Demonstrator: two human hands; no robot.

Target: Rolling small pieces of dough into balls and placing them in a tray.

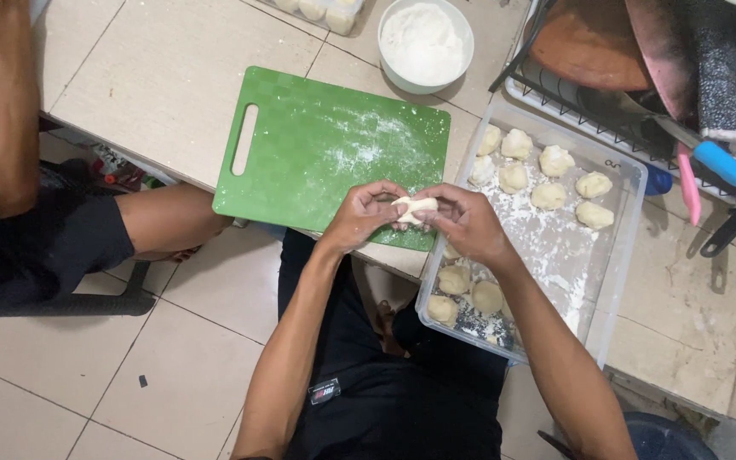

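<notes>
Dough piece (415, 209) pinched between both hands, right over the near edge of the green cutting board (325, 153).

Left hand (366, 213) comes in from nine o'clock and right hand (462, 223) from three o'clock, fingertips of each curled and pressed onto the pale lump, thumbs on top. At three o'clock of the hands sits a clear plastic tray (623, 230), floured, with shaped dough balls (553, 160) along its far end and a few more at its near end. Up at twelve o'clock, a white bowl of flour (425, 43). Another person's arm (2, 102) rests at ten o'clock.
</notes>
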